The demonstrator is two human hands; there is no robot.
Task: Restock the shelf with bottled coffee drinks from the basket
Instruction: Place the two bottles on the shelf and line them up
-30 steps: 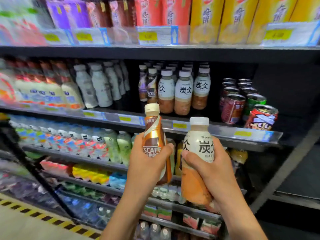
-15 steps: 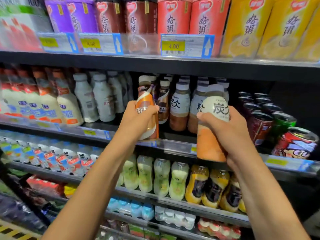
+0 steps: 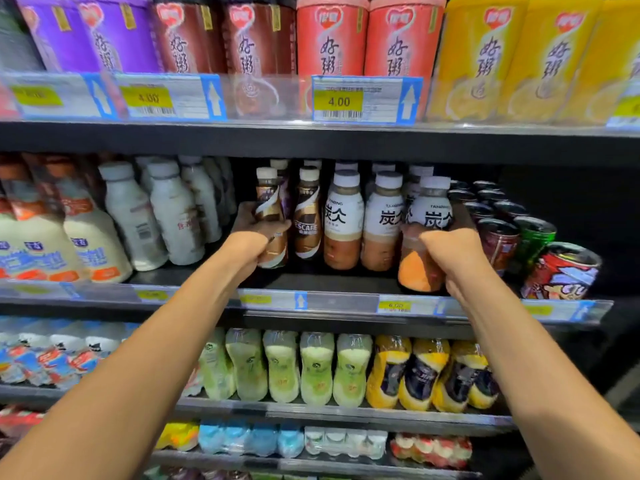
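Two hands, left (image 3: 258, 237) and right (image 3: 446, 252), one bottle each. Front row at 12 o'clock: two brown-label coffee bottles (image 3: 307, 216), three white-label coffee bottles (image 3: 343, 220). At 6 o'clock: five green bottles (image 3: 317, 368), about four yellow bottles (image 3: 388, 372). Cans (image 3: 498, 244) at 3 o'clock: count unclear.

The light is bright and even on the upper rows of cartons (image 3: 332, 36); the back of the middle shelf (image 3: 346, 282) stays in deep shadow; the price strip (image 3: 363, 100) shows soft glare; the left edge of the frame is blurred; the shelf lines bend near the corners.
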